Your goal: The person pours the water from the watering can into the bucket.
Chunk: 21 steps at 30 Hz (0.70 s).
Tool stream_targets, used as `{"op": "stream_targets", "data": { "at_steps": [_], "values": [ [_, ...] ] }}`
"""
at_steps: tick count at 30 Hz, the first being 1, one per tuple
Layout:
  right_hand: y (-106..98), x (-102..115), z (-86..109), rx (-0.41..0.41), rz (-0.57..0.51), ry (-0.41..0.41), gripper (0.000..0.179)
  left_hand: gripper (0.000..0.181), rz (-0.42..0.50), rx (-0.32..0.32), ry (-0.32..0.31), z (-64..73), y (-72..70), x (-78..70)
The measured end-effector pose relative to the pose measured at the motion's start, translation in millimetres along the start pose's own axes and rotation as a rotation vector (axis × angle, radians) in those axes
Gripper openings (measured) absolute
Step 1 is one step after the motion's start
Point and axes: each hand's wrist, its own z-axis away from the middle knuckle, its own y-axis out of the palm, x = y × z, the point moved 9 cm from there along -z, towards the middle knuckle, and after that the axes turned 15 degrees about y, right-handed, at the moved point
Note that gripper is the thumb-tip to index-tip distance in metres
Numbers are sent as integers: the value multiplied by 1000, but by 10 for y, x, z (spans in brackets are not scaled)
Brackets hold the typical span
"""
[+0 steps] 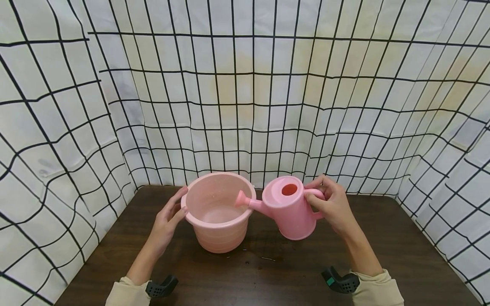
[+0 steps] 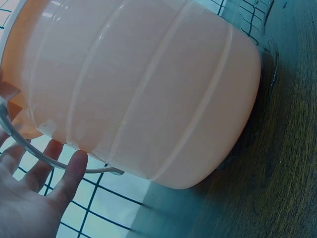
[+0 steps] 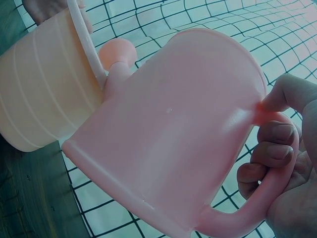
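A pink plastic bucket (image 1: 220, 236) stands upright on the dark table, its grey-white carrying handle (image 2: 37, 151) hanging at the side in the left wrist view. My left hand (image 1: 164, 223) touches the left side of its rim with spread, fairly straight fingers. With my right hand (image 1: 333, 204) I grip the handle of a pink watering can (image 1: 292, 214), fingers curled round it as the right wrist view shows (image 3: 280, 144). The can leans slightly left, and its spout's rose (image 1: 242, 199) reaches over the bucket's right rim. Whether water leaves the rose cannot be seen.
Small wet spots (image 1: 268, 258) lie on the dark wooden table (image 1: 298, 276) in front of the bucket. White cloth with a black grid (image 1: 264, 89) encloses the table at the back and both sides. A dark wrist device (image 1: 340, 280) sits at each sleeve.
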Motion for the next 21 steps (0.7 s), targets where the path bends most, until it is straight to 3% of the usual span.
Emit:
{"op": "stream_targets", "data": {
  "at_steps": [21],
  "values": [
    [-1, -13, -3, 2, 5, 24, 17, 52, 2, -2, 8, -2, 5, -19]
  ]
}}
